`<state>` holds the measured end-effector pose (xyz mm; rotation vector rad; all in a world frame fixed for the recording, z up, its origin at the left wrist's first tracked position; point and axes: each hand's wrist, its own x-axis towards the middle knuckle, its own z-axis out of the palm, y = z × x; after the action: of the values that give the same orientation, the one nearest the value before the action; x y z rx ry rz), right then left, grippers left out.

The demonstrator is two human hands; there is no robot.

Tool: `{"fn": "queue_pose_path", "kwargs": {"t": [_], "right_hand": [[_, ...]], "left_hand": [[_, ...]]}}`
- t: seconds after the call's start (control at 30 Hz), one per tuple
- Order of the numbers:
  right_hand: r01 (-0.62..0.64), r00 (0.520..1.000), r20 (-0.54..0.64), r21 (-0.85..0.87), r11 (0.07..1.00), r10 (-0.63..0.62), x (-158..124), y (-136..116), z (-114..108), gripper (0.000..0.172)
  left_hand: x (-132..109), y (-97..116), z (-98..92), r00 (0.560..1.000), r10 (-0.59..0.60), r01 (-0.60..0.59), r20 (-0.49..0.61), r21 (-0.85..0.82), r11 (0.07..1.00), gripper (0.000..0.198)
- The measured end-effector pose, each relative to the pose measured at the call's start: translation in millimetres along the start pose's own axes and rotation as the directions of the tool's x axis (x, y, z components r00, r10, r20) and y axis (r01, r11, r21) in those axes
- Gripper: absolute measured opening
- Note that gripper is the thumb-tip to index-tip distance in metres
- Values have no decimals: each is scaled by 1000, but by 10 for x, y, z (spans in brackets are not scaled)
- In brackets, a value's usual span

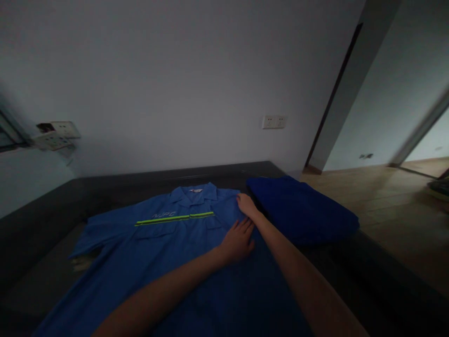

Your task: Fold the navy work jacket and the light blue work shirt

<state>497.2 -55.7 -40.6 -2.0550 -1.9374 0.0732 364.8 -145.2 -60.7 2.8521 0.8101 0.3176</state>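
A blue work shirt [189, 234] lies spread face up, its collar toward the wall. Yellow-green stripes and pale lettering cross its chest. Its sleeve on the left side is stretched outward; on the right side the sleeve does not show extended. My left hand [237, 241] rests on the right side of the shirt with fingers loosely apart. Just beyond it, my right hand [246, 205] has its fingers bent on the shirt's right shoulder edge, gripping the cloth there. The two hands are close together, the left fingertips near my right wrist.
A darker blue folded cloth [301, 210] lies right of the shirt. Both are on a dark surface with a raised border [119, 182] against the wall. Wall sockets [274, 122] are above; another socket unit [56, 135] is at left. Wooden floor [382, 196] extends at right.
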Motion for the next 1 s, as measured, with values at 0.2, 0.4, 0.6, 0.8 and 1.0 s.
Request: {"fn": "queue_pose_path", "kwargs": {"t": [0.2,0.4,0.6,0.8,1.0], "right_hand": [[113,991,84,-75,991,-106,135,137,258,46],[152,983,120,-74,986,-142,214,340,305,54],[123,991,45,3,992,-123,326,347,143,51],[128,991,33,79,989,-131,407,250,-75,44],[235,944,221,74,969,-246,246,-27,194,49]], "left_hand": [[-33,4,56,999,40,-40,20,-38,999,62],[-50,8,53,999,36,-34,30,-61,998,64],[-39,37,56,999,-29,26,-45,-68,997,63],[16,34,60,991,64,-72,-119,-62,996,59],[41,4,97,990,130,-133,-51,-63,989,54]]}}
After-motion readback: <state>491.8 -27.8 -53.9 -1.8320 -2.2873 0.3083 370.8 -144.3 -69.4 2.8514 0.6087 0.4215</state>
